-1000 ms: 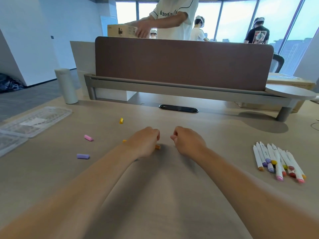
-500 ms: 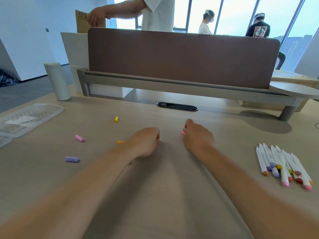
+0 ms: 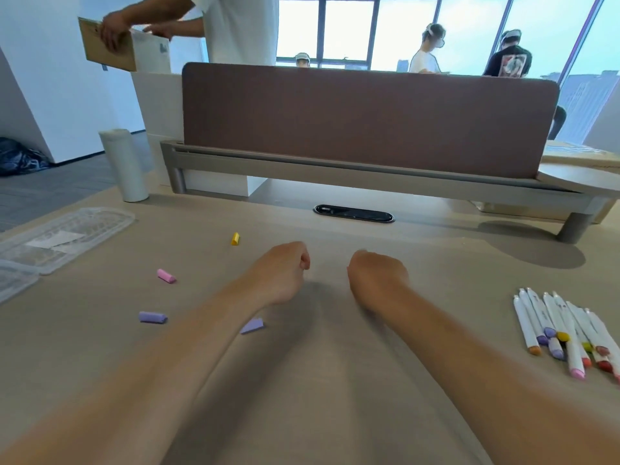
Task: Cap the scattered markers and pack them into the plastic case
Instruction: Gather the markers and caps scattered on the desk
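Right hand [image 3: 377, 275] drawn back level with left hand [image 3: 281, 270]; both curled, contents hidden, cannot tell. On worktop [image 3: 318, 380], left side: yellow cap [image 3: 235, 238], pink cap [image 3: 166, 276], purple cap [image 3: 152, 317], second purple cap [image 3: 252, 326] beside the left forearm. Markers [image 3: 563, 330] bunched far right. Plastic case [image 3: 63, 236] far left.

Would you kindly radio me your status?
Left hand, right hand curled, contents hidden. White markers bunched right; pastel plastic caps scattered left. Clear plastic case far left. Nothing blocking.

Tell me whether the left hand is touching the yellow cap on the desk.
Apart. The head view shows a strip of bare desk between the yellow cap and the left hand.
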The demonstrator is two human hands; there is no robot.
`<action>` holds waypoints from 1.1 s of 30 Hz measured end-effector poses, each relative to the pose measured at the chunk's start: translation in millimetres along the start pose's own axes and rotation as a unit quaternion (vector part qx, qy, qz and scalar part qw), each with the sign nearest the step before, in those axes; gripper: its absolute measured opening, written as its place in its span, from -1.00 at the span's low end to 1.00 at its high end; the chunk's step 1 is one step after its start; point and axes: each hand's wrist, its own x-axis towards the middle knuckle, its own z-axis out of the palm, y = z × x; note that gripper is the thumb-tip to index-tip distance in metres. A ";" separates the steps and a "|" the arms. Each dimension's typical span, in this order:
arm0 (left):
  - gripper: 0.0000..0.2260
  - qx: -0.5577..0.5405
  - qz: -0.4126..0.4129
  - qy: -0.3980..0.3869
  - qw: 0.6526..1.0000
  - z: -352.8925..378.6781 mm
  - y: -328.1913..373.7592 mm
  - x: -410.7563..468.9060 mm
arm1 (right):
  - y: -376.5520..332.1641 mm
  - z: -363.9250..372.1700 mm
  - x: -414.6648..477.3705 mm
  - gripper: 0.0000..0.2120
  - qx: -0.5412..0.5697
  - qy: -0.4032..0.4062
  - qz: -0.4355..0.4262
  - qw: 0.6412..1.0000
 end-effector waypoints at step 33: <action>-0.83 0.134 0.005 -0.037 0.990 -29.1 -71.4 -42.8 | -109.1 -6.6 -1.1 -0.92 0.082 -0.031 -0.078 0.993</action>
